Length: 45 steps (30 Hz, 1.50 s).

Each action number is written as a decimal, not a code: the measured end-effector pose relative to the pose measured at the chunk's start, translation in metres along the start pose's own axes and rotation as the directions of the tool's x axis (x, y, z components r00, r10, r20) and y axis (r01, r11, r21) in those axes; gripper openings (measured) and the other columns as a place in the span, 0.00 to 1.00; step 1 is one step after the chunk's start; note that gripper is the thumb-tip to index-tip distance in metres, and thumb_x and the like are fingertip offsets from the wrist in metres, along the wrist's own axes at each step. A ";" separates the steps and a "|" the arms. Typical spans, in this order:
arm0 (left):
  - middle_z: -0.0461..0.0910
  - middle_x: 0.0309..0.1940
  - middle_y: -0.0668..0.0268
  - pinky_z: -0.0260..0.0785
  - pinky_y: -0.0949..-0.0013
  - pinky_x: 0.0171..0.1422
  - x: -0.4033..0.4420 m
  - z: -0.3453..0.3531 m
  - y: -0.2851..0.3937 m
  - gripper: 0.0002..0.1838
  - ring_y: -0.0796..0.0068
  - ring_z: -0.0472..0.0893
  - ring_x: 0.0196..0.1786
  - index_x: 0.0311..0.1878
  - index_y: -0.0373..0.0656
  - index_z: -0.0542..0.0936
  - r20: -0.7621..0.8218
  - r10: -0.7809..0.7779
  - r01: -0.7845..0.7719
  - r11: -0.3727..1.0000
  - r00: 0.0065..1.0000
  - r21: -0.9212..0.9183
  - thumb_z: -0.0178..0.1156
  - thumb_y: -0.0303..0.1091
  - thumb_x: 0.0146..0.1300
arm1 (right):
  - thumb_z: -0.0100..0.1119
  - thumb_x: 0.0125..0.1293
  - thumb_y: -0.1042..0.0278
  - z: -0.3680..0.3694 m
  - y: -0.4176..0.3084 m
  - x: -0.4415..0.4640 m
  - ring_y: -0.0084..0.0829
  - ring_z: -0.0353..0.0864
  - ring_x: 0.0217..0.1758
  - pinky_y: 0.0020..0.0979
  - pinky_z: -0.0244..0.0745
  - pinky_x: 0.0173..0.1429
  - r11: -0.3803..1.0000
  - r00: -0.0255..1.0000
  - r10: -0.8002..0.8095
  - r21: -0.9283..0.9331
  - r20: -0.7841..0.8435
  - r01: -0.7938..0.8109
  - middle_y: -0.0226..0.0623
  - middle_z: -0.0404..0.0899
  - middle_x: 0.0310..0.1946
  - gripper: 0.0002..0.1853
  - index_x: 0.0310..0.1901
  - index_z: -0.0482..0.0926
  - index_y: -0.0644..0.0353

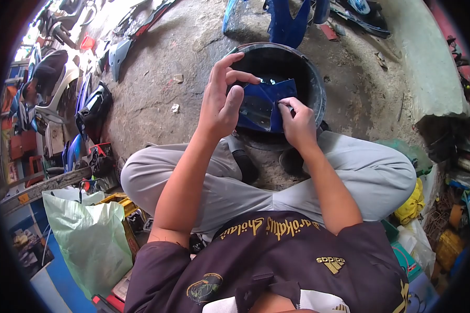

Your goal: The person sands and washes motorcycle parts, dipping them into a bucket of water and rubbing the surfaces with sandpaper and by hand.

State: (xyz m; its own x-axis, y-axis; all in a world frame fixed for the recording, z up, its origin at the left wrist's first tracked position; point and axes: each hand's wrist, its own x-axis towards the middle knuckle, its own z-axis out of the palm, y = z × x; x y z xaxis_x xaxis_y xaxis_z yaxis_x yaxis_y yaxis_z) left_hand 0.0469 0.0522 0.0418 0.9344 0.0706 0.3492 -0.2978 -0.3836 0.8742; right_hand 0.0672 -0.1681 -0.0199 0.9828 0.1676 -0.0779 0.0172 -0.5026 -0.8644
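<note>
Blue, thin and probably plastic, the panel (284,89) is held slanted over the mouth of the black bucket (322,95), so any drips or crumbs would likely fall inside rather than on the concrete floor (151,94). The right hand (300,123) grips its near right side, thumb against curled fingers; that pinch seems to carry most of the weight, sitting by a narrow strip that gives the fingers something slim to close on. The left hand (222,99) clasps nothing: its fingers are spread and the index points up and away, with one fingertip at the panel's upper left edge. Whether it truly touches there I cannot tell; so close, it could steady that side without blocking the view. Pale specks show along the upper edge, too small to name. The bucket stands between the bent legs (368,161), just beyond the shoes (247,166), presumably to keep it within easy reach of both arms. Past its far rim another blue part (287,23) lies on the floor, apart from the hands, perhaps laid there to leave elbow room.
</note>
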 end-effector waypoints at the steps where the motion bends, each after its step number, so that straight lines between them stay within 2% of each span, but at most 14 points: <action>1: 0.91 0.47 0.58 0.64 0.55 0.76 0.001 -0.001 0.000 0.43 0.63 0.85 0.53 0.79 0.39 0.67 0.006 0.010 -0.010 1.000 1.000 0.017 0.48 0.70 0.80 | 0.64 0.76 0.64 0.001 -0.002 -0.001 0.42 0.92 0.33 0.40 0.82 0.41 1.000 1.000 0.013 0.014 0.001 -0.013 0.49 0.89 0.30 0.11 0.46 0.90 0.61; 5: 0.91 0.48 0.56 0.61 0.54 0.79 0.000 0.000 0.011 0.46 0.64 0.85 0.57 0.79 0.37 0.66 0.040 -0.028 0.028 1.000 0.999 0.012 0.41 0.73 0.80 | 0.64 0.76 0.63 0.004 0.023 0.008 0.41 0.91 0.30 0.39 0.81 0.39 0.992 0.993 0.117 -0.053 -0.035 -0.119 0.47 0.88 0.26 0.11 0.46 0.90 0.62; 10: 0.91 0.49 0.55 0.53 0.52 0.83 0.002 -0.002 0.009 0.56 0.67 0.83 0.61 0.79 0.36 0.65 0.062 -0.037 0.036 0.999 0.997 0.014 0.24 0.82 0.77 | 0.65 0.74 0.63 0.006 0.002 -0.001 0.50 0.92 0.37 0.43 0.83 0.43 1.000 0.999 -0.028 0.005 -0.025 0.028 0.51 0.90 0.32 0.10 0.44 0.90 0.61; 14: 0.91 0.46 0.53 0.62 0.55 0.78 0.001 0.000 0.005 0.51 0.62 0.87 0.57 0.78 0.35 0.68 0.025 -0.013 0.015 0.995 1.000 -0.100 0.32 0.78 0.80 | 0.66 0.74 0.64 0.010 0.048 0.012 0.51 0.93 0.39 0.43 0.83 0.44 0.993 0.993 0.091 -0.075 -0.074 -0.097 0.52 0.90 0.35 0.10 0.44 0.89 0.62; 18: 0.90 0.46 0.52 0.62 0.54 0.78 0.004 0.000 0.001 0.51 0.62 0.87 0.57 0.77 0.35 0.69 0.011 0.000 0.001 0.995 1.000 -0.102 0.31 0.77 0.80 | 0.66 0.73 0.64 -0.006 -0.017 -0.001 0.47 0.93 0.37 0.41 0.83 0.43 0.990 0.987 0.144 -0.003 0.070 -0.144 0.51 0.90 0.32 0.10 0.45 0.90 0.61; 21: 0.90 0.47 0.52 0.62 0.54 0.79 0.000 0.000 0.000 0.51 0.61 0.87 0.57 0.77 0.35 0.70 0.015 0.004 -0.003 0.997 1.000 -0.082 0.30 0.78 0.80 | 0.67 0.73 0.64 0.008 0.032 0.009 0.44 0.93 0.36 0.41 0.82 0.41 0.996 0.993 0.083 -0.035 -0.083 -0.087 0.50 0.88 0.30 0.09 0.43 0.90 0.61; 22: 0.90 0.47 0.52 0.62 0.54 0.79 0.000 0.001 0.000 0.51 0.61 0.87 0.57 0.77 0.36 0.70 0.020 0.009 -0.007 0.997 1.000 -0.082 0.30 0.78 0.80 | 0.67 0.73 0.64 0.007 0.035 0.013 0.42 0.92 0.34 0.41 0.81 0.40 0.985 0.990 0.117 -0.121 -0.077 -0.125 0.50 0.88 0.28 0.09 0.43 0.90 0.61; 25: 0.90 0.48 0.52 0.60 0.54 0.79 0.000 -0.002 0.005 0.51 0.60 0.86 0.58 0.76 0.36 0.71 0.035 -0.031 0.035 0.993 0.999 -0.109 0.30 0.78 0.80 | 0.67 0.73 0.64 0.001 0.008 0.005 0.43 0.92 0.34 0.40 0.81 0.41 0.999 0.998 0.053 0.004 -0.020 -0.053 0.50 0.88 0.30 0.10 0.44 0.90 0.61; 26: 0.90 0.49 0.53 0.60 0.53 0.79 0.001 -0.001 0.003 0.51 0.60 0.86 0.59 0.76 0.37 0.71 0.029 -0.019 0.022 0.996 0.999 -0.091 0.29 0.78 0.80 | 0.66 0.73 0.63 -0.003 -0.009 0.000 0.44 0.91 0.34 0.40 0.82 0.42 0.993 0.992 0.121 -0.010 0.046 -0.121 0.49 0.89 0.31 0.11 0.45 0.90 0.61; 30: 0.91 0.48 0.53 0.60 0.54 0.80 -0.002 0.001 -0.003 0.51 0.59 0.84 0.63 0.76 0.37 0.72 0.015 -0.015 0.016 0.997 1.000 -0.074 0.29 0.78 0.80 | 0.66 0.73 0.62 0.007 0.027 0.012 0.46 0.92 0.35 0.40 0.82 0.43 0.994 0.993 0.093 -0.059 -0.073 -0.097 0.50 0.89 0.31 0.11 0.45 0.90 0.60; 37: 0.92 0.49 0.56 0.60 0.54 0.79 0.001 -0.001 -0.001 0.50 0.58 0.78 0.67 0.74 0.38 0.75 0.026 -0.012 0.013 1.000 1.000 -0.029 0.29 0.77 0.81 | 0.67 0.73 0.62 0.006 0.013 0.005 0.47 0.92 0.36 0.43 0.82 0.44 0.994 0.994 0.104 0.015 -0.024 -0.104 0.51 0.89 0.31 0.11 0.45 0.90 0.60; 41: 0.93 0.50 0.58 0.62 0.55 0.77 0.003 0.000 0.001 0.49 0.58 0.77 0.64 0.72 0.38 0.78 0.029 0.007 -0.007 1.000 1.000 -0.003 0.30 0.76 0.81 | 0.67 0.73 0.64 0.007 0.033 0.011 0.51 0.92 0.37 0.43 0.82 0.44 0.991 0.993 0.097 -0.084 -0.072 -0.103 0.52 0.88 0.31 0.10 0.44 0.90 0.61; 42: 0.93 0.50 0.58 0.62 0.55 0.76 0.004 -0.002 0.003 0.49 0.58 0.77 0.62 0.71 0.38 0.79 0.031 0.017 -0.018 1.000 0.999 0.012 0.30 0.76 0.81 | 0.66 0.73 0.65 0.007 0.026 0.009 0.52 0.91 0.37 0.44 0.83 0.44 1.000 0.998 -0.011 -0.022 -0.060 0.010 0.53 0.88 0.31 0.10 0.44 0.89 0.62; 45: 0.93 0.51 0.58 0.63 0.57 0.74 0.004 -0.003 0.005 0.49 0.58 0.77 0.59 0.70 0.38 0.80 0.027 0.020 -0.021 0.999 0.999 0.042 0.30 0.76 0.81 | 0.67 0.73 0.64 0.004 0.007 0.003 0.49 0.91 0.34 0.44 0.81 0.41 0.999 0.999 0.042 0.005 -0.021 -0.042 0.53 0.87 0.29 0.10 0.44 0.89 0.62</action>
State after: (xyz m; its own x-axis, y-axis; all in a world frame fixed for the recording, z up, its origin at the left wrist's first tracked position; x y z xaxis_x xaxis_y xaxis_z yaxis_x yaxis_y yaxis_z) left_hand 0.0491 0.0534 0.0482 0.9333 0.0379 0.3571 -0.3086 -0.4236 0.8517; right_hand 0.0694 -0.1673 -0.0285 0.9862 0.1289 -0.1036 -0.0247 -0.5050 -0.8628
